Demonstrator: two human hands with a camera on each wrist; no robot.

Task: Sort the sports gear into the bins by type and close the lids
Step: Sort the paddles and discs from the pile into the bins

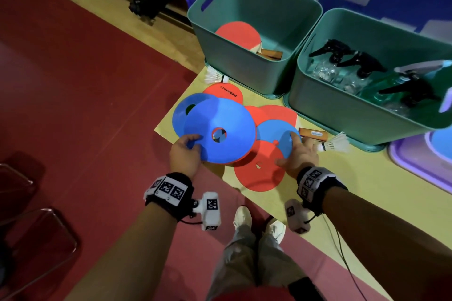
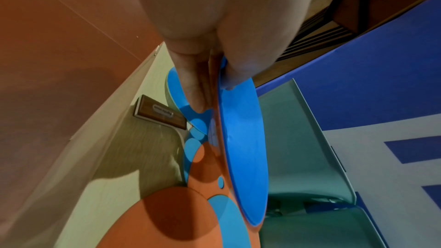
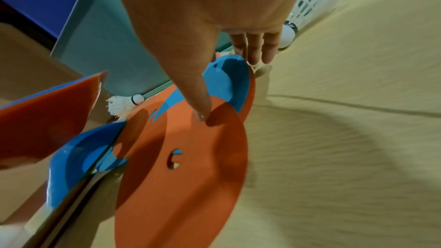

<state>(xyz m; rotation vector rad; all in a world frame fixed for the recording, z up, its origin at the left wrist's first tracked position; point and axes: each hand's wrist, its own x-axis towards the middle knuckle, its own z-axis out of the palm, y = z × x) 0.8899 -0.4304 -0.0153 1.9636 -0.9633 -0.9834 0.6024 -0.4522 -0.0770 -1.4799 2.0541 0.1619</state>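
Observation:
Flat blue and orange disc cones lie piled on the yellow table (image 1: 342,193). My left hand (image 1: 193,144) pinches the near edge of a large blue disc (image 1: 227,115), thumb on top and fingers under it, and holds it tilted above the pile; in the left wrist view this blue disc (image 2: 241,148) stands edge-on beside my fingers (image 2: 193,90). My right hand (image 1: 291,151) lies open, its thumb (image 3: 203,114) touching an orange disc (image 3: 186,176) and its straight fingers at the rim of a smaller blue disc (image 1: 276,132). Another blue disc (image 1: 183,110) sits behind.
Two open teal bins stand at the back: the left bin (image 1: 244,73) holds a red paddle (image 1: 238,34), the right bin (image 1: 342,110) spray bottles (image 1: 347,66). Red paddles (image 1: 223,91) and shuttlecocks (image 1: 335,143) lie near the discs. A purple lid (image 1: 415,166) lies at the right.

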